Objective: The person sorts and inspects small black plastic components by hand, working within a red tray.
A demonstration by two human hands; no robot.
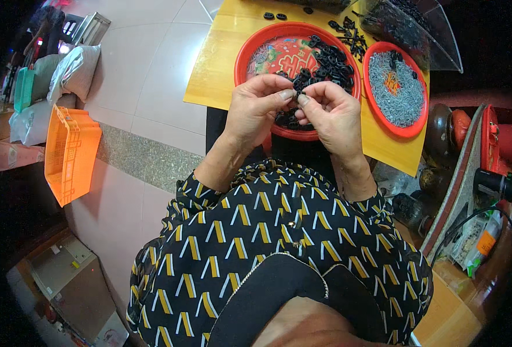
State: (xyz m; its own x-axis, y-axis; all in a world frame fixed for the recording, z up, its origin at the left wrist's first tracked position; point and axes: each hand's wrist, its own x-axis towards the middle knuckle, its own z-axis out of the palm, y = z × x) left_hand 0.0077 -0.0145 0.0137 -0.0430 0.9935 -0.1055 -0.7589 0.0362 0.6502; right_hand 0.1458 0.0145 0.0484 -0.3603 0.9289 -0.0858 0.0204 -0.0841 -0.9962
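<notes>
My left hand [257,106] and my right hand [332,114] meet over the near part of a round red tray [241,61]. Thumb and forefinger of each are pinched on a small black plastic part [298,95], mostly covered by the fingertips. Inside the tray, many similar black plastic parts [332,62] are heaped on the right side, and a few small metal pins [260,58] lie at the left. To the right stands a second red tray [369,95] spread with many small silvery screws or pins [396,107]; a black piece [395,58] rests at its far edge.
Both trays rest on a yellow tabletop [212,75]. Loose black parts [348,32] lie beyond them, near a clear plastic bin [435,29] of dark pieces. An orange crate [73,153] stands on the tiled floor at left, near white sacks [76,72]. Jars and a cable crowd the right.
</notes>
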